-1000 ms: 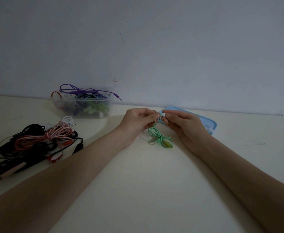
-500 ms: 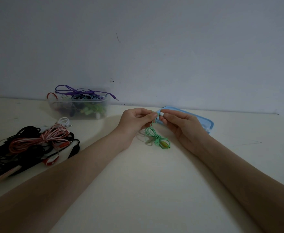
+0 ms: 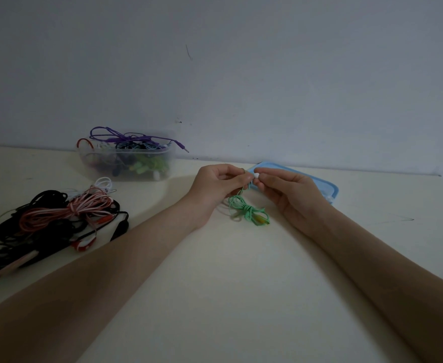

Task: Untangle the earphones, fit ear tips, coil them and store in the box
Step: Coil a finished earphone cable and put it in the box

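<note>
Both hands' fingers (image 3: 263, 179) pinch green earphones (image 3: 247, 212).

Layout around the coiled earphones (image 3: 249, 212) on the table (image 3: 228, 284)

The box (image 3: 126, 163) stands behind them to the left by the wall; a cable heap (image 3: 50, 224) lies further left; the lid (image 3: 317, 183) lies behind them to the right; both hands meet just above.
</note>
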A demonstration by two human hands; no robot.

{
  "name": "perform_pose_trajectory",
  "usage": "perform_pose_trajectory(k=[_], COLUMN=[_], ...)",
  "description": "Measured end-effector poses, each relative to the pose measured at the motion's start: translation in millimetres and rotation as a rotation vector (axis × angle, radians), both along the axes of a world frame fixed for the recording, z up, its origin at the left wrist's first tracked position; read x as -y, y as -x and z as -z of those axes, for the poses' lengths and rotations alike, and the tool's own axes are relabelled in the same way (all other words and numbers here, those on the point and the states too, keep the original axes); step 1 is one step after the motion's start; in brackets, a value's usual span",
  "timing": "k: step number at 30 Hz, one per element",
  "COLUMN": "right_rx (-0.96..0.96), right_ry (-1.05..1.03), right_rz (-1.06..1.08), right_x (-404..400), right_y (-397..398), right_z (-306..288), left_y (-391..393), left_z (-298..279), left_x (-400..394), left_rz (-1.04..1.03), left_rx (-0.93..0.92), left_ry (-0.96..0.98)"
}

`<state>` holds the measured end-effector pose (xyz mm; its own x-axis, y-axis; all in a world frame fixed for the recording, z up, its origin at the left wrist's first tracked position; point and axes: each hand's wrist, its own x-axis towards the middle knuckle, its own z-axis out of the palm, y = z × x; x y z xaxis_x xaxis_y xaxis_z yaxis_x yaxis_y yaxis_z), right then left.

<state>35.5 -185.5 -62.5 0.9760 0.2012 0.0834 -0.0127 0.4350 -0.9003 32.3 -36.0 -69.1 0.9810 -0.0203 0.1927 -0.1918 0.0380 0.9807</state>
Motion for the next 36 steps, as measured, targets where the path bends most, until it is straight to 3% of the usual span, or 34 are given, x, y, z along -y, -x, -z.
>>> perform_pose_trajectory(k=[22, 36], right_rx=[-0.020, -0.095], right_ry=[0.009, -0.040], right_rz=[-0.007, -0.087], right_x=[0, -1], right_y=[-1, 3], right_z=[1, -3], left_y=[2, 0], left_z=[-2, -2], left_x=[-4, -14], left_rz=[0.060, 0.200], left_rx=[0.107, 0.019], left_ry=[-0.052, 0.034])
